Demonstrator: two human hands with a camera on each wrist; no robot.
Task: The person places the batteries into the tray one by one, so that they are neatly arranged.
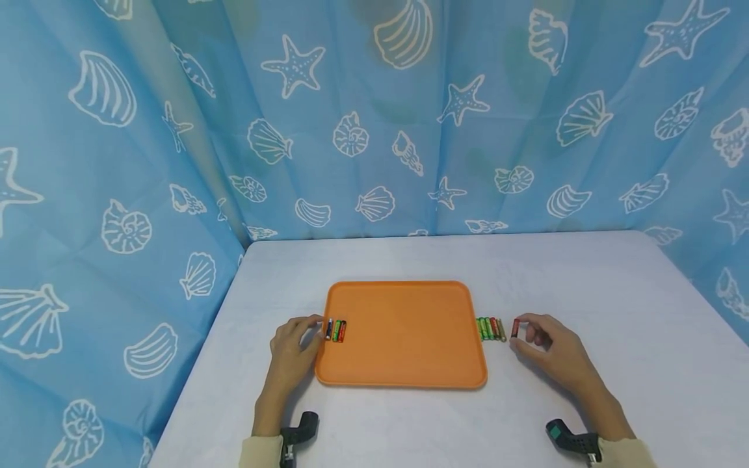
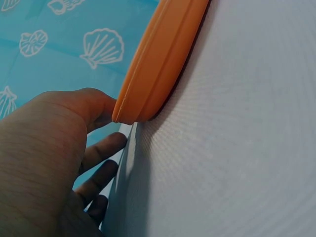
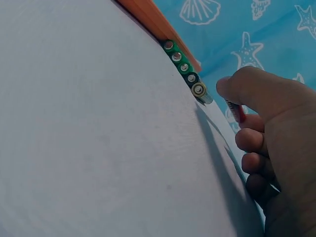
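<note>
The right hand [image 1: 552, 351] pinches a red battery [image 1: 515, 327] near five batteries [image 1: 489, 329] lying side by side. The left hand [image 1: 290, 354] is by three batteries [image 1: 336, 330] on an orange tray [image 1: 404, 341].

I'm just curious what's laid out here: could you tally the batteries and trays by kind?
Batteries: 9 (3 on the tray, a row of 5 beside it, and 1 red battery in the fingers of the right hand)
Trays: 1
Total: 10
</note>
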